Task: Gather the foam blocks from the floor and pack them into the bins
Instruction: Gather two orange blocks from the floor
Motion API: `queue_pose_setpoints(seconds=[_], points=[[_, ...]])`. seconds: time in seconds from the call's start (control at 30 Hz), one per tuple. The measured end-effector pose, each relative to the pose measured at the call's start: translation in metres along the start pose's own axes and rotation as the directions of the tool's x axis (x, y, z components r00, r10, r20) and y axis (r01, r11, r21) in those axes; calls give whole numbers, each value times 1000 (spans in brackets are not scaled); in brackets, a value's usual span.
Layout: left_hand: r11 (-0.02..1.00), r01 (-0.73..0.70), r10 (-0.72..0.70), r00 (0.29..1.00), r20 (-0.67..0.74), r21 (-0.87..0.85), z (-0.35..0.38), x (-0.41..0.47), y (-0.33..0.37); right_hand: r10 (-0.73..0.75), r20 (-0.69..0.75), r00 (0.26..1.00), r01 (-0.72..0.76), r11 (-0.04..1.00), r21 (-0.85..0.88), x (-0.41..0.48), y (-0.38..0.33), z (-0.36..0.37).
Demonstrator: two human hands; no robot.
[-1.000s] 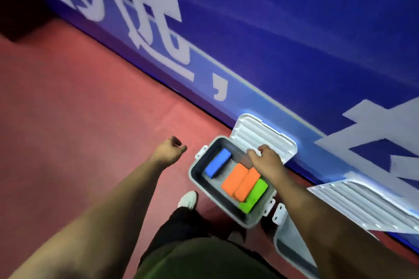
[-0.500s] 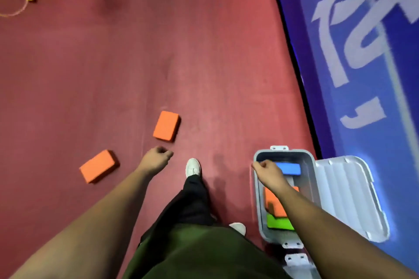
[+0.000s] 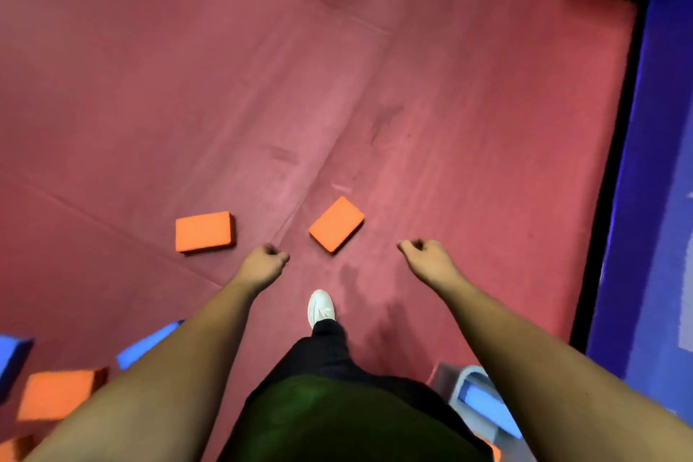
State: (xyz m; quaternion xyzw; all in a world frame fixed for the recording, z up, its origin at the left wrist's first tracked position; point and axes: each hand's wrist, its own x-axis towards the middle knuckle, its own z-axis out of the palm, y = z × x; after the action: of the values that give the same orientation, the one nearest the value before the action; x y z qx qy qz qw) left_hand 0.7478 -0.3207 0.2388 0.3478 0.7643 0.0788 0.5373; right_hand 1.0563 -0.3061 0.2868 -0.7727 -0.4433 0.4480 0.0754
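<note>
Right hand (image 3: 427, 261) off bin (image 3: 463, 377) — now mostly arm-hidden, corner block (image 3: 56, 392) blurred

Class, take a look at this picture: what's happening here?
A person is gathering foam blocks off a red floor. The left hand and right hand are empty, fingers loosely curled. The left orange block and right orange block lie just ahead. The grey bin, lower right, holds a blue block.

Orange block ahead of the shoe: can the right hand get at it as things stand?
Probably yes: the right hand holds nothing, and only bare red floor lies between it and the orange block.
</note>
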Motion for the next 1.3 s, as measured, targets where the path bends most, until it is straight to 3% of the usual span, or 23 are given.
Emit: queue_pose_setpoints(seconds=[0.23, 0.47, 0.7, 0.83, 1.07, 1.3], points=[[994, 7, -13, 999, -51, -108, -34, 64, 58, -97, 63, 993, 103, 990, -95, 84, -91, -14], [954, 156, -194, 972, -133, -256, -19, 107, 68, -115, 243, 963, 179, 948, -262, 199, -137, -14], [784, 241, -445, 861, -248, -572, 17, 163, 96, -131, 519, 844, 387, 820, -422, 334, -182, 10], [746, 240, -464, 856, -227, -622, 46, 205, 98, -131, 620, 774, 512, 705, -491, 399, -198, 42], [658, 345, -591, 787, -176, -669, 107, 292, 35, -109, 690, 715, 597, 610, -522, 481, -168, 136], [632, 400, -624, 771, -130, -663, 178, 429, -57, -44, 680, 732, 575, 576, -581, 584, -70, 260]])
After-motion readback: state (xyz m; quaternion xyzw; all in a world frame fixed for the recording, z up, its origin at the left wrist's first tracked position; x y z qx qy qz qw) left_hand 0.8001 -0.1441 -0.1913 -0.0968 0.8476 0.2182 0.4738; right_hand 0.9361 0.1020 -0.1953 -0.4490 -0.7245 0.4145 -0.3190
